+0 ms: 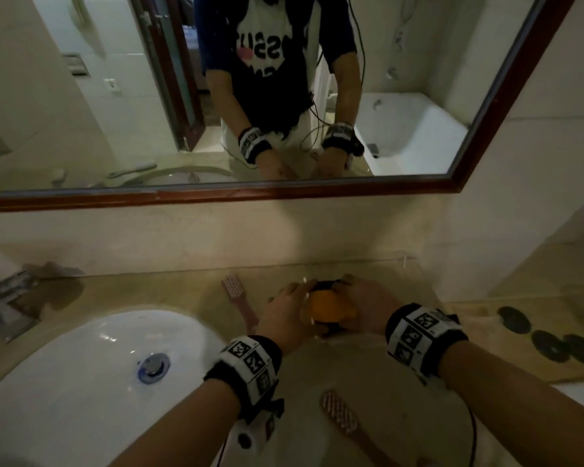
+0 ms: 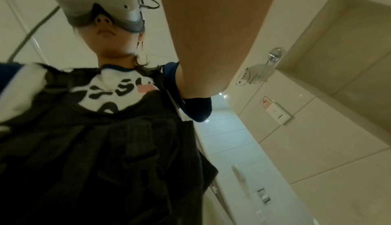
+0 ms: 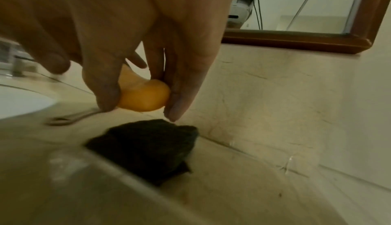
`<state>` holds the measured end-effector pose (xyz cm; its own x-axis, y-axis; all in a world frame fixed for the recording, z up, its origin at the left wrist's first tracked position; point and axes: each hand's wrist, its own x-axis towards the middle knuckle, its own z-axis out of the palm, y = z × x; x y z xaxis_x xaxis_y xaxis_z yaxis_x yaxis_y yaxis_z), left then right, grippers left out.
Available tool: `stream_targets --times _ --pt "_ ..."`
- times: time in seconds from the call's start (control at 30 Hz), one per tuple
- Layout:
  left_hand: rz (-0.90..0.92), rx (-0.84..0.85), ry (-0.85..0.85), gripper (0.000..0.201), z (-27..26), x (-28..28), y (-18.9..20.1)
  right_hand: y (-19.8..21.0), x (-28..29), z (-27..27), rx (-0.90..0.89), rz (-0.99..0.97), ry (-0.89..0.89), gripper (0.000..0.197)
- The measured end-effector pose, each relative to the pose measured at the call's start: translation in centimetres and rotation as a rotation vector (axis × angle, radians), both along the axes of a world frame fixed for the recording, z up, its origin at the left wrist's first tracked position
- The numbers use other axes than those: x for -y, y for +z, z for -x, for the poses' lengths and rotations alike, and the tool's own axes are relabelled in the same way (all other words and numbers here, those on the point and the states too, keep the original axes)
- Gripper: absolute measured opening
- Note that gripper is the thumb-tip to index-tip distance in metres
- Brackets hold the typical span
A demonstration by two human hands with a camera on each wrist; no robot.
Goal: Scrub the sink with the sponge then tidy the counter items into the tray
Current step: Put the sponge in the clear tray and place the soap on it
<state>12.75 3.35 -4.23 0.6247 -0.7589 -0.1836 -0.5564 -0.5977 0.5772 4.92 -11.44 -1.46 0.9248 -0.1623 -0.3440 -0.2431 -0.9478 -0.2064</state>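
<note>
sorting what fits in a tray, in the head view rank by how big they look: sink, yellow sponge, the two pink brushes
1. Sink, by far the largest.
2. Near pink brush and far pink brush: alike; the near one looks bigger only by closeness, and both are partly hidden.
3. Yellow sponge, gripped by both hands and partly covered, so unsure.

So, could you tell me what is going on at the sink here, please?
A person stands at a bathroom counter, both hands on a yellow sponge held just above it, right of the white sink. The right hand pinches it; the left hand grips its other side. Two pink brushes lie loose on the counter.
</note>
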Motion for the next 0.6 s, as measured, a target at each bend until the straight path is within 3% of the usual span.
stream_targets --times 0.3,0.6 --pt "-0.067 0.01 0.117 0.061 -4.7 3.6 -4.4 -2.8 5.7 -6.5 -0.082 0.059 -0.047 0.043" --pt "0.002 0.003 0.181 0.053 -5.4 4.4 -5.3 -3.8 6.8 -7.2 -0.034 -0.027 -0.11 0.052"
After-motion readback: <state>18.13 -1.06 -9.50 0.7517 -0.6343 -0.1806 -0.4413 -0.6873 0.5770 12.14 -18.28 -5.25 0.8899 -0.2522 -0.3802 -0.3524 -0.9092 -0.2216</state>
